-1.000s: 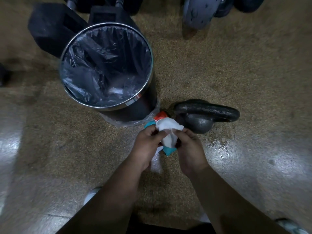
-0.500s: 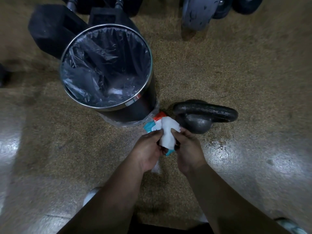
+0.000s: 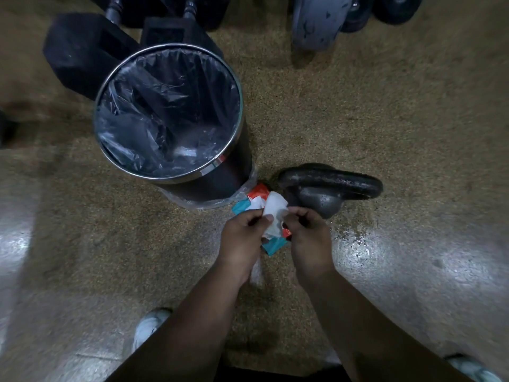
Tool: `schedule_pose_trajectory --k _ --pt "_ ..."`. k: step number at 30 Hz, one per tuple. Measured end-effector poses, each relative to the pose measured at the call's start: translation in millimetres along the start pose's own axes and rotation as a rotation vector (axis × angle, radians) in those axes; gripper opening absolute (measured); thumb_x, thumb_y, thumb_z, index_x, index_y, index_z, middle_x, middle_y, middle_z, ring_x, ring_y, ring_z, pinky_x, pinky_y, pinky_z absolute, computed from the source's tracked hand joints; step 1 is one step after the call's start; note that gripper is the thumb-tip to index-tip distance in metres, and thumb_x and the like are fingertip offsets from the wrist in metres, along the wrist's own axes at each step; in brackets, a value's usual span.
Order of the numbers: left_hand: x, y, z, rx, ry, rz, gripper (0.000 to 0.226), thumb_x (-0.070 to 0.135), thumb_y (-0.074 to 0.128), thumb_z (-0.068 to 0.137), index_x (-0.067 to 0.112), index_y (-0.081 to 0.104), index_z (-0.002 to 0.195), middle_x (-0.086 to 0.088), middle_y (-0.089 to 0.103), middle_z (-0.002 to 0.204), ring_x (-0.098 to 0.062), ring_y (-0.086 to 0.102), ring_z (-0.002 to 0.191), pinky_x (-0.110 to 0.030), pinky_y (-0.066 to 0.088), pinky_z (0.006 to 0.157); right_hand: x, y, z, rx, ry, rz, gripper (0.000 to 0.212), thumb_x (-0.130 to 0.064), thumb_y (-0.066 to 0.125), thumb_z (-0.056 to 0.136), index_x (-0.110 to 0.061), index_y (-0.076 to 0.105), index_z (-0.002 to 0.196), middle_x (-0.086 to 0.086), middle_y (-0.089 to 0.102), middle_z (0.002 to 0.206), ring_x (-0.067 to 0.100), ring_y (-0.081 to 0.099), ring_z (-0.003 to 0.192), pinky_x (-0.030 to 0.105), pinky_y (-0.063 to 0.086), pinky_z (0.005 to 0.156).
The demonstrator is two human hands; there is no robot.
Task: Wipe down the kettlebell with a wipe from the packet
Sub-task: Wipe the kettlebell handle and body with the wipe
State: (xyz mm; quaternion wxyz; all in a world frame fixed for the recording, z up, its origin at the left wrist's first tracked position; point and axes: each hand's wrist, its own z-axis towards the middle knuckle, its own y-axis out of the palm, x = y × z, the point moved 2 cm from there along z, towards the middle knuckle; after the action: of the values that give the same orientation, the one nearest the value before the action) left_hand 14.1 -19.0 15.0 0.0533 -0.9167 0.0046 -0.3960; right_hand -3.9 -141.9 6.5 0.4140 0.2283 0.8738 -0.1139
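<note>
Both the left hand [image 3: 242, 239] and right hand [image 3: 309, 242] are pinching the wipe [image 3: 275, 212] with curled fingers, hiding most of the packet [image 3: 256, 194]; which is gripping that is unclear. The kettlebell [image 3: 322, 197] is sitting just beyond the right hand, partly covered. A lined bin [image 3: 217, 180] is standing beyond the left hand on speckled floor [image 3: 385, 119], dumbbells [image 3: 82, 53] behind it cut off.
</note>
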Motion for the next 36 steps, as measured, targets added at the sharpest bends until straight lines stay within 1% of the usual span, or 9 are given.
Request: schedule_pose_trajectory --k 4,9,13,16,18,20,27,31,36 --pt "11 5 22 0.112 -0.008 0.091 0.025 0.017 0.069 0.092 0.016 0.072 0.117 0.004 0.072 0.091 -0.019 0.071 0.085 -0.038 0.059 0.083 -8 -27 3 0.036 -0.661 -0.861 0.031 -0.026 0.063 0.086 -0.023 0.069 0.115 0.000 0.062 0.120 0.022 0.057 0.113 0.042 0.048 0.097" --pt "18 22 49 0.114 -0.059 0.042 0.017 0.013 0.066 0.092 0.014 0.074 0.107 0.000 0.070 0.081 -0.017 0.064 0.075 -0.037 0.057 0.081 -5 -41 9 -0.062 -0.715 -1.360 0.075 -0.034 0.064 0.087 -0.007 0.033 0.150 0.011 0.025 0.159 0.030 0.010 0.151 0.044 0.019 0.120" --pt "23 32 58 0.061 -0.079 -0.025 0.009 0.016 0.064 0.094 0.016 0.071 0.088 0.001 0.069 0.075 -0.014 0.063 0.070 -0.026 0.050 0.065 -1 -41 15 -0.162 -0.678 -1.437 0.083 -0.034 0.059 0.091 -0.009 0.013 0.156 0.008 0.008 0.164 0.023 -0.009 0.152 0.043 0.013 0.122" --pt "21 36 61 -0.001 -0.184 -0.108 0.010 0.017 0.064 0.085 0.014 0.073 0.087 -0.011 0.073 0.090 -0.023 0.067 0.084 -0.030 0.052 0.076 -2 -40 17 -0.179 -0.657 -1.440 0.083 -0.033 0.057 0.092 -0.010 0.010 0.157 0.007 0.006 0.165 0.023 -0.009 0.151 0.044 0.016 0.122" --pt "17 38 62 -0.024 -0.188 -0.187 0.018 0.006 0.059 0.087 0.018 0.072 0.085 -0.007 0.073 0.089 -0.020 0.067 0.084 -0.028 0.052 0.076 -2 -41 18 -0.178 -0.644 -1.429 0.084 -0.032 0.059 0.091 -0.011 0.010 0.157 0.006 0.006 0.165 0.022 -0.010 0.151 0.044 0.017 0.122" --pt "11 39 61 -0.042 -0.141 -0.182 0.028 -0.001 0.056 0.094 0.022 0.072 0.090 0.000 0.073 0.088 -0.016 0.068 0.084 -0.025 0.050 0.069 -2 -42 17 -0.179 -0.636 -1.415 0.086 -0.031 0.060 0.091 -0.012 0.009 0.157 0.005 0.005 0.165 0.022 -0.011 0.151 0.044 0.018 0.122" --pt "7 48 54 0.011 -0.029 -0.225 0.020 0.002 0.062 0.095 0.013 0.070 0.110 0.001 0.074 0.093 -0.008 0.069 0.082 -0.017 0.057 0.073 -2 -42 16 -0.203 -0.657 -1.420 0.091 -0.036 0.059 0.092 -0.017 -0.001 0.157 0.003 0.001 0.165 0.021 -0.015 0.150 0.040 0.011 0.123" --pt "1 48 52 0.016 -0.049 -0.193 0.012 0.008 0.068 0.093 0.018 0.073 0.098 -0.001 0.076 0.095 -0.017 0.073 0.093 -0.025 0.059 0.081 -2 -42 16 -0.199 -0.662 -1.441 0.090 -0.035 0.060 0.092 -0.013 0.002 0.157 0.005 0.002 0.165 0.023 -0.014 0.151 0.039 0.010 0.122" --pt "-1 46 57 0.090 -0.042 -0.195 0.012 0.012 0.069 0.093 0.015 0.074 0.104 -0.003 0.077 0.096 -0.014 0.075 0.090 -0.033 0.058 0.089 -2 -40 16 -0.198 -0.651 -1.461 0.090 -0.036 0.058 0.092 -0.014 0.001 0.157 0.005 0.001 0.165 0.023 -0.014 0.151 0.041 0.011 0.123"
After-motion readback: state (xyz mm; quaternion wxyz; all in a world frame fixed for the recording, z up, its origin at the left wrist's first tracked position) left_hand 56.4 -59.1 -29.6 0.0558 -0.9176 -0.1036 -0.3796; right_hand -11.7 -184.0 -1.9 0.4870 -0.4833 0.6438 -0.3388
